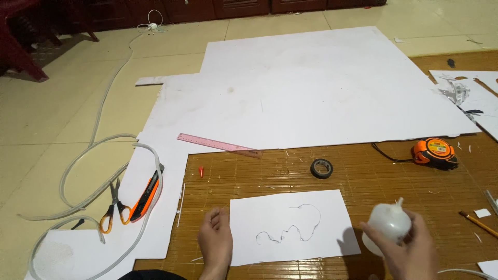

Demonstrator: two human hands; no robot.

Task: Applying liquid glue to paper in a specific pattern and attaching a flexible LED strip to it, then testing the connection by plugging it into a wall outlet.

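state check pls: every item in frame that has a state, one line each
left hand: flat on mat, touching paper sheet edge
right hand: fingers closed on white bottle
white bottle: lifted, tilted
scissors: shut, lying flat
utility knife: lying on foam board
tape roll: flat
ruler: flat

Both the left hand (216,243) and the right hand (412,249) are bare, ringless, with no sleeves showing.

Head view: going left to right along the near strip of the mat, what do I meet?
Scissors → orange knife → left hand → paper with the pencil curve → right hand holding a white bottle → pencil.
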